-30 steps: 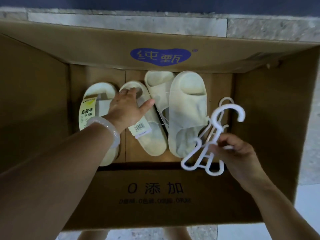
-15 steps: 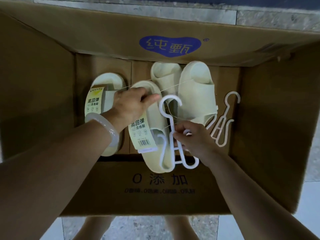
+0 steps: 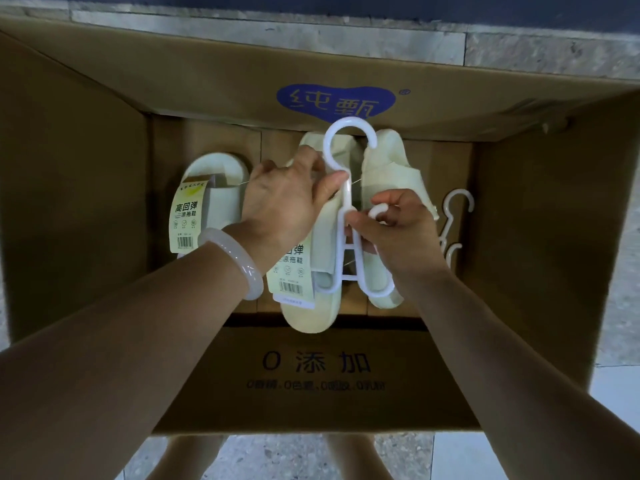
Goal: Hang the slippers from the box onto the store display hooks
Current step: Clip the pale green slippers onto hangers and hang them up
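Over the box (image 3: 311,368), left hand (image 3: 280,202) grips the tagged slipper (image 3: 311,306) w/ hanger (image 3: 346,202) stem under thumb, right hand (image 3: 398,230) pinches the hanger's middle — best to seat each prong fully thru a strap before lifting.

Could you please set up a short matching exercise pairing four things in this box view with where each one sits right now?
Things:
1. white hanger
2. spare hanger
3. labelled slipper
4. bangle

Places:
A. lying alone at the box's left
B. on the left wrist
C. held by both hands
D. lying by the box's right wall

Pairs: 1-C, 2-D, 3-A, 4-B
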